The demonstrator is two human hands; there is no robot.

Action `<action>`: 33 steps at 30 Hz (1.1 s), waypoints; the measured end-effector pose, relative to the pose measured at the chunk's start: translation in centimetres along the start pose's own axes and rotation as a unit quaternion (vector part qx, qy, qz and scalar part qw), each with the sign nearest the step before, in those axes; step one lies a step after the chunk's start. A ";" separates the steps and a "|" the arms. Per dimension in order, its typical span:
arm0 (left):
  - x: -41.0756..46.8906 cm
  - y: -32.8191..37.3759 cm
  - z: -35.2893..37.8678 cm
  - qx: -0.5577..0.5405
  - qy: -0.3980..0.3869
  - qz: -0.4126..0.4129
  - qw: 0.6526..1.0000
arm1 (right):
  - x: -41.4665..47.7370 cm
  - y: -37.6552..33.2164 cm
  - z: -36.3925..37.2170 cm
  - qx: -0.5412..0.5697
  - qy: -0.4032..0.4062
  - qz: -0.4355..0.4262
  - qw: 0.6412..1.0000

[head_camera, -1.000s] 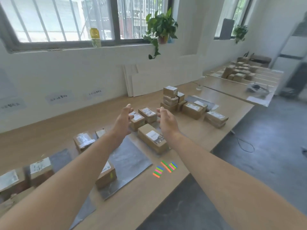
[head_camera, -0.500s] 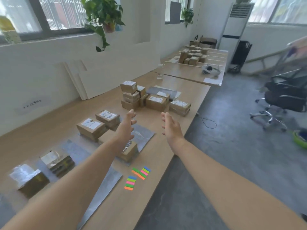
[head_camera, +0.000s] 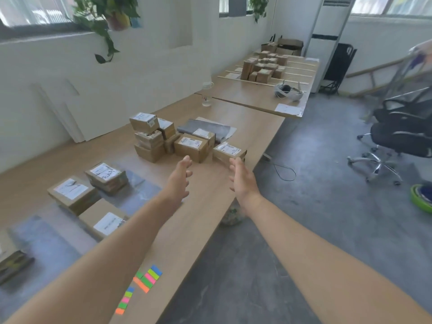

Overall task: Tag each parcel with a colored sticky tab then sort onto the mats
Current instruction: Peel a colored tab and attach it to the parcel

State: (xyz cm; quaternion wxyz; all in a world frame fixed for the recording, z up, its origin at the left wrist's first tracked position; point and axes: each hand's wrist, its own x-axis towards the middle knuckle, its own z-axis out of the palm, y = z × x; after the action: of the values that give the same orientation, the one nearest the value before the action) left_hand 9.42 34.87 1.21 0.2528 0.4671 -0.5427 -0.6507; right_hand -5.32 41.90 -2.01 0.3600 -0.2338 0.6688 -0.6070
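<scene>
Both my hands reach forward over the wooden table (head_camera: 205, 185), fingers straight and holding nothing. My left hand (head_camera: 178, 180) and my right hand (head_camera: 242, 181) are just short of a pile of cardboard parcels (head_camera: 149, 136). The nearest of these are a labelled box (head_camera: 191, 147) and a flat box (head_camera: 229, 152) at the table's edge. Three more parcels, one of them (head_camera: 106, 175) tape-wrapped, lie on a grey mat (head_camera: 142, 195) to the left. Colored sticky tabs (head_camera: 147, 279) lie near the front edge, partly behind my left forearm.
Another grey mat (head_camera: 44, 249) lies at the left with a parcel (head_camera: 11, 263) on it. A folded grey mat (head_camera: 205, 127) sits behind the pile. A water bottle (head_camera: 207, 94), a far table with boxes (head_camera: 264, 69), and an office chair (head_camera: 397, 136) stand beyond.
The view has swung right along the table. Both hands have moved away from the parcel on the mat toward the pile of boxes, still holding nothing.
</scene>
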 end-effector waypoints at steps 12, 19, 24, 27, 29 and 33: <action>17.1 -0.2 7.7 0.003 -0.020 -0.056 0.998 | 16.8 1.6 -4.3 -0.004 0.026 0.055 0.998; 29.7 -0.6 10.1 -0.004 -0.027 -0.089 0.996 | 28.7 3.0 -3.8 -0.012 0.021 0.101 0.995; 36.0 -1.0 11.6 -0.010 -0.018 -0.121 0.992 | 35.4 4.0 -3.6 -0.041 0.020 0.126 0.991; 38.8 -1.4 12.6 -0.019 -0.001 -0.143 0.989 | 38.8 4.6 -4.1 -0.061 0.004 0.136 0.989; 40.5 -1.8 13.3 -0.024 0.007 -0.154 0.988 | 40.8 4.6 -4.6 -0.056 -0.006 0.144 0.988; 43.7 -3.0 14.7 -0.033 0.032 -0.174 0.984 | 44.9 5.1 -5.5 -0.088 -0.035 0.152 0.984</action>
State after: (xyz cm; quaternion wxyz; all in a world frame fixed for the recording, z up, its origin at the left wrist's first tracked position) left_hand -22.09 6.08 -16.54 0.1682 0.5663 -0.4228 -0.6872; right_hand -37.27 12.53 -15.90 0.4496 -0.1816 0.7342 -0.4752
